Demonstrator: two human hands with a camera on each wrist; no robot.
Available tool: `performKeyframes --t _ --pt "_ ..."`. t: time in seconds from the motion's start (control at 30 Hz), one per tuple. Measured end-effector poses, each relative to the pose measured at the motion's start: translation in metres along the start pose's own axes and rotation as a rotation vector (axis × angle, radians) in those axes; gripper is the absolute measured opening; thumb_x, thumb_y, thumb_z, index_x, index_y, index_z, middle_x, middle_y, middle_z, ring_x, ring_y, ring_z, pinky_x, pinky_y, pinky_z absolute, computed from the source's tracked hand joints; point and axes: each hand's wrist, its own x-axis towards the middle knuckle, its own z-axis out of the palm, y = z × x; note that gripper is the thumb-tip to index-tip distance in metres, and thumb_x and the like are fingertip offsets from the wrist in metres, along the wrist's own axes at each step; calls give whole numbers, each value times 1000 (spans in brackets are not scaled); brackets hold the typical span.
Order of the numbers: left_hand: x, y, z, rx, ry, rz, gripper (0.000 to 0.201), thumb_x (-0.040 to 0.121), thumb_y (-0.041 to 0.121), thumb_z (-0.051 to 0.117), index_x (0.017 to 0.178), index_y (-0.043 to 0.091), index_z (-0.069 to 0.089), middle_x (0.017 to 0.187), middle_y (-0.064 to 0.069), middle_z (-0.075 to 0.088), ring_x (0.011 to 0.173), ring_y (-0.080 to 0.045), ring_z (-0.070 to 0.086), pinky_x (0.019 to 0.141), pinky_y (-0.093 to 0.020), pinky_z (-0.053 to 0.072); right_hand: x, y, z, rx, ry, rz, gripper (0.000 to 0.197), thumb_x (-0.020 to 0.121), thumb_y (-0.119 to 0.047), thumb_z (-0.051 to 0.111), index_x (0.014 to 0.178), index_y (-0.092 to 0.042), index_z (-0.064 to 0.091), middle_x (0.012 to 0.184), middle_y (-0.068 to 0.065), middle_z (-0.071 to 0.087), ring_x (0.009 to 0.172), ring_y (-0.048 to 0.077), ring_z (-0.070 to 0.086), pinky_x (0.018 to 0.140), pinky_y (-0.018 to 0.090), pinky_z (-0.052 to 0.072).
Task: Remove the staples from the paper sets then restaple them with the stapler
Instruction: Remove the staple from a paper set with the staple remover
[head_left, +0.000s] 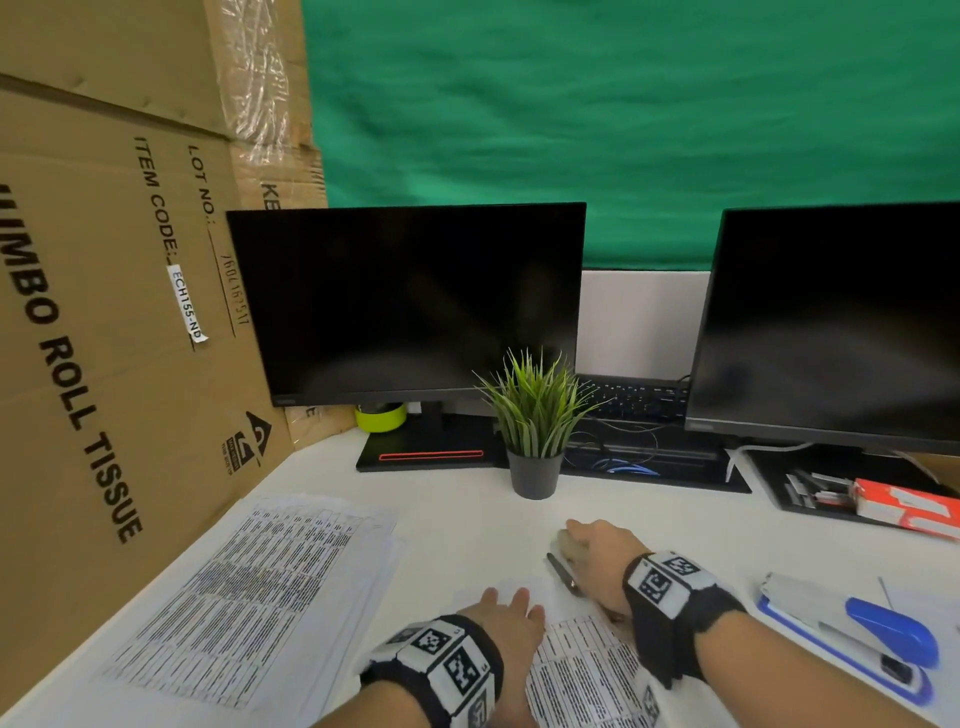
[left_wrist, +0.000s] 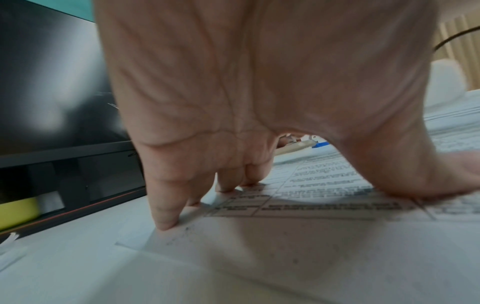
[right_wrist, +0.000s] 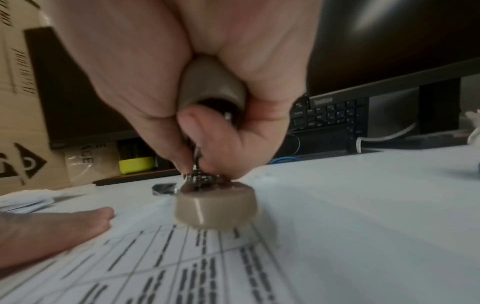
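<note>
Two hands are at work: the left hand (head_left: 511, 616) lies flat on the paper set (head_left: 582, 670), and the right hand (head_left: 597, 553) closes its grip on one beige staple remover (right_wrist: 213, 90). Left of that grip lies one spread pile of printed sheets (head_left: 249, 587); right of it sit one blue stapler (head_left: 883, 631) and one red box (head_left: 906, 506). Beyond the grip stand two dark monitors (head_left: 410, 301) (head_left: 836, 322), one potted plant (head_left: 535, 415) and one keyboard (head_left: 631, 397).

The right hand (right_wrist: 197, 82) hid most of the beige staple remover (right_wrist: 211, 88), its metal tip blurred, and the staple stayed unseen.
</note>
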Motion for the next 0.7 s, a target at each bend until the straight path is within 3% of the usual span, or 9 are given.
performKeyframes --t 0.07,0.17,0.2,0.3,0.43,0.5,0.57,0.7 --pt "-2 -3 0 -22 8 14 71 96 19 56 151 4 13 159 -13 8 144 -39 12 112 -52 29 -16 6 -4 19 -4 -11 44 99 -19 41 142 -15 35 141 9 43 127 26 46 105 31 39" --pt "-3 -7 -2 -47 -90 68 104 84 37 72 154 12 -1 162 -7 -7 147 -39 0 116 -55 22 -35 11 -2 12 -34 -23 47 100 -19 42 146 -17 31 145 8 41 132 25 42 109 31 36" --pt "-1 -7 -2 -31 -92 52 102 85 35 71 154 13 -2 162 -6 -8 147 -40 -1 116 -55 21 -36 11 0 2 -41 -26 48 99 -18 44 145 -17 32 144 8 42 130 26 44 108 32 37" --pt "6 -3 2 3 -30 -10 69 99 20 51 153 11 8 162 -7 1 147 -38 5 114 -55 25 -28 9 12 -25 -53 -22 51 93 -13 51 142 -15 35 137 9 48 125 27 48 104 33 41" --pt "2 -3 0 -24 -48 19 92 87 27 70 152 10 8 160 -9 4 146 -38 7 114 -53 27 -11 -2 22 -56 -21 8 42 88 -15 57 128 -15 43 125 9 55 114 27 54 88 33 46" --pt "3 0 0 -60 -44 -45 74 97 25 55 153 11 8 160 -10 5 146 -36 8 114 -52 27 -4 -5 25 -55 -19 45 41 86 -16 59 124 -17 43 122 10 55 111 28 56 81 33 44" --pt "5 3 3 -67 -14 -95 52 106 22 29 154 12 10 160 -12 7 146 -34 10 112 -52 28 3 -7 27 -63 -24 62 46 85 -15 60 127 -17 40 124 10 53 112 29 56 84 34 46" --pt "5 1 3 -84 -11 -58 48 106 21 27 152 13 15 159 -9 11 146 -33 9 108 -54 30 13 -13 26 -14 -9 86 48 88 -15 56 131 -19 36 126 12 49 112 30 56 88 35 46"
